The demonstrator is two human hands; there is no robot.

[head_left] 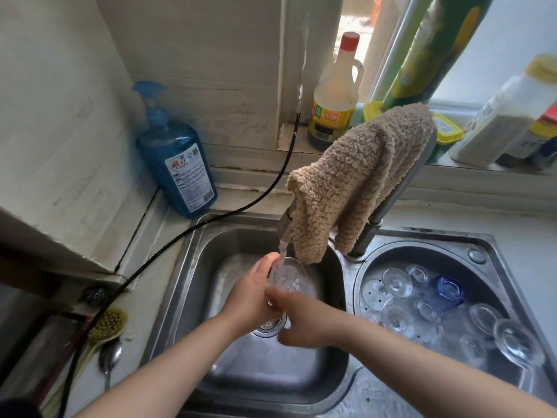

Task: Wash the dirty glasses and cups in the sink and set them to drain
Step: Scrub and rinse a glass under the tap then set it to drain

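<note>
I count one clear glass [291,280] in my hands and a cluster of clear glasses [428,312] lying in the right basin [376,260], roughly nine, though they overlap too much for a sure count; among them lies one blue glass cup [447,292]; the sink has two basins, the left basin [211,251] being where I work; the glass I hold is transparent, wet and tilted with its mouth toward the tap [284,226], and a thin stream of water [282,254] runs into it; it sits above the drain strainer [269,325], clear of the basin floor; my left hand [251,297] wraps its fingers round the glass from the left, a closed grip on the wall; my right hand [297,318] meets the glass from the lower right with fingers against it and thumb hanging below, but I cannot tell whether they curl round it or only press; one tan fleecy cloth [358,179] hangs over the tap's neck; on the table at left stand one blue pump bottle [177,167], one brush [105,327] and one spoon [110,359]; one red-capped bottle [334,95] stands on the windowsill.
</note>
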